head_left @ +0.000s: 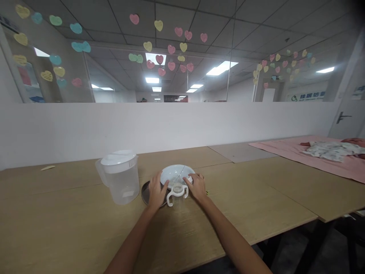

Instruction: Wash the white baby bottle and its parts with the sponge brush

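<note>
A white bowl (174,172) sits on the wooden table, with something thin and clear in it. My left hand (157,191) grips the bowl's left rim, thumb over the edge, above a dark round tray (146,193). On the right rim, my right hand (197,185) holds the bowl with its thumb inside. Between my hands, just in front of the bowl, stands a clear bottle with a white two-handled collar (178,192). Its lower part is hard to make out against the table.
A clear pitcher with a white lid (123,182) stands left of the tray. A flat tan piece (48,168) lies at the far left. A pink cloth (288,146) at the right bears a doll-like figure in patterned clothing (330,150). The white wall (171,125) rises behind.
</note>
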`<move>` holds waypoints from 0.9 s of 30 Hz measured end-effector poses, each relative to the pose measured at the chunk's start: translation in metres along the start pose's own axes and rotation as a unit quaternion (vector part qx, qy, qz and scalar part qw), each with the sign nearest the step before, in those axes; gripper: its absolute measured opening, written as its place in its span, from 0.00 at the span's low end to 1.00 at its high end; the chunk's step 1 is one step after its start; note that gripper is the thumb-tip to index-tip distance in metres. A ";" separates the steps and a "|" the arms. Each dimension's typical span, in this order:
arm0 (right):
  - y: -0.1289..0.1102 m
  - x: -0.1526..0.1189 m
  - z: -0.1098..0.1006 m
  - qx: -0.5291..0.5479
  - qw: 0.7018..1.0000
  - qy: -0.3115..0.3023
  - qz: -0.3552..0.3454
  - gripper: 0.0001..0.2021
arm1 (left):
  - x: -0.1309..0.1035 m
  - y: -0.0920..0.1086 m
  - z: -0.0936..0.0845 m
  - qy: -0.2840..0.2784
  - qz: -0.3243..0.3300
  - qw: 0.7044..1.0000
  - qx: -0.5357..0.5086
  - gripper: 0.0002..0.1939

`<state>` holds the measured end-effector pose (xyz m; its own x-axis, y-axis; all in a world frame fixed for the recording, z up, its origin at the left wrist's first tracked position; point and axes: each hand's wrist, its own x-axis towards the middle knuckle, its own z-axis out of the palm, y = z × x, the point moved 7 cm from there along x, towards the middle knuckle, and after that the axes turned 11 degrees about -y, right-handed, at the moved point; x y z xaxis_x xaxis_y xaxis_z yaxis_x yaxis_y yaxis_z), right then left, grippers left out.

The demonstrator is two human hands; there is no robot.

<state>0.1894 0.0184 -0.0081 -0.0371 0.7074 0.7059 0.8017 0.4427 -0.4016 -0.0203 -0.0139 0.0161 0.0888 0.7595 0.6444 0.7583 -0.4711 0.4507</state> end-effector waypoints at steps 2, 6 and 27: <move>0.000 0.000 0.003 -0.008 1.000 -0.015 -0.006 0.17 | -0.006 -0.002 -0.027 0.085 -0.007 0.995 0.048 0.23; 0.000 -0.001 0.008 -0.013 0.999 -0.025 -0.018 0.18 | -0.028 -0.022 -0.082 0.251 -0.105 0.951 0.145 0.30; -0.007 -0.004 -0.009 0.036 0.999 0.021 -0.027 0.17 | -0.035 -0.059 -0.102 0.222 -0.182 0.943 0.167 0.52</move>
<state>0.1897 0.0077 -0.0029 -0.0524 0.6585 0.7508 0.7549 0.5183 -0.4020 -0.1336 -0.0586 0.0300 -0.4396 0.5460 0.7131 0.8544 0.0094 0.5195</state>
